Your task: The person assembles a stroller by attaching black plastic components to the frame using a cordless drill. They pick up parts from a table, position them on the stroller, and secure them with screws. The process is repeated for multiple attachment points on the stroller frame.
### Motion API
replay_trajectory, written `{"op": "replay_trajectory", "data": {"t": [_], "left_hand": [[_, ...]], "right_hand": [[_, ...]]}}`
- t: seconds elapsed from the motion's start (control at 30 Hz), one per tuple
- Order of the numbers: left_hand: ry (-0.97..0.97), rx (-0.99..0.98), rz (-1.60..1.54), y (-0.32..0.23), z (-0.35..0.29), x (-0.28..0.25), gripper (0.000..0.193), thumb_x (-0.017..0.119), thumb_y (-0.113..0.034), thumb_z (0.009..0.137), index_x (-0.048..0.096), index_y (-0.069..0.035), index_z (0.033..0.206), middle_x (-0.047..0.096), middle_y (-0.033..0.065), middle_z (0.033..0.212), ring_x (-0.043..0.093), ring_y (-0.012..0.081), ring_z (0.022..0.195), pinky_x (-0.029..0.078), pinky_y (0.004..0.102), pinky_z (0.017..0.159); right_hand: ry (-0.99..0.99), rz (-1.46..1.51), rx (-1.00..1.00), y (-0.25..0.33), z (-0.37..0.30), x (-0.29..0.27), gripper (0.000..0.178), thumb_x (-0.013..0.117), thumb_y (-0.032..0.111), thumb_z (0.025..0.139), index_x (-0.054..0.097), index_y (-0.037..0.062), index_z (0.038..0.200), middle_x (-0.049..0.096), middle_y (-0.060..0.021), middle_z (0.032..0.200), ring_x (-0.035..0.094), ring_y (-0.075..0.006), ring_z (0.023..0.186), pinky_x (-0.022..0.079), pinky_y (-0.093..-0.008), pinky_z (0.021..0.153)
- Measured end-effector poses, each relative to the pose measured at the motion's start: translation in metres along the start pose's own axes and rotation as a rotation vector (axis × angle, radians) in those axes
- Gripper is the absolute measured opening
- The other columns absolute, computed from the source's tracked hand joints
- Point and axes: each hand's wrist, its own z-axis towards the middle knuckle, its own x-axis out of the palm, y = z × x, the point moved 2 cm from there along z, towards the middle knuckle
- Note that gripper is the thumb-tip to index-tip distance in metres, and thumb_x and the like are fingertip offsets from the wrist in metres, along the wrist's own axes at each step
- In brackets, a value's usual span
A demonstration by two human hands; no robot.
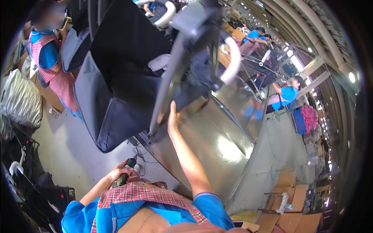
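No text, number or sign can be read: not on the large black fabric seat body (116, 112), the slim green-and-black handheld tool (131, 162) (any marking there would be too small to tell), the open brown cardboard boxes (299, 197) at lower right, or the short-sleeved bright blue shirt (211, 207).

Two hands show on my feed, left (120, 173) and right (173, 116), with one power driver (131, 163), one large black fabric seat (128, 85) and one metal bench (206, 132). I count four co-workers (288, 94), plus part of another person (147, 8), and one pink bundle (308, 119). Overlapping cardboard boxes (300, 197) defeat my count.
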Motion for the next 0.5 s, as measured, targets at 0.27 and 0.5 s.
{"op": "replay_trajectory", "data": {"t": [0.27,0.5], "left_hand": [[0.120,-0.098,0.189,-0.051,0.040,-0.002,0.090,0.072,-0.024,0.083,0.017,-0.013,0.154,0.059,0.0066,0.096,0.059,0.0143,0.072,0.050,0.0280,0.062],[0.443,-0.311,0.165,-0.068,0.085,0.056,0.067,0.064,-0.031,0.088,0.030,-0.015,0.144,0.056,0.0158,0.104,0.056,0.0184,0.069,0.051,0.0300,0.060]], "right_hand": [[0.222,-0.346,0.141,-0.011,0.079,0.082,0.097,0.054,0.068,0.085,0.032,-0.0130,0.135,0.054,-0.0316,0.126,0.053,-0.0326,0.120,0.040,-0.0356,0.102],[0.570,-0.603,-0.016,-0.013,-0.056,-0.086,0.054,0.062,0.042,0.091,0.061,-0.0024,0.121,0.066,-0.0209,0.112,0.066,-0.0307,0.099,0.051,-0.0388,0.087]]}}
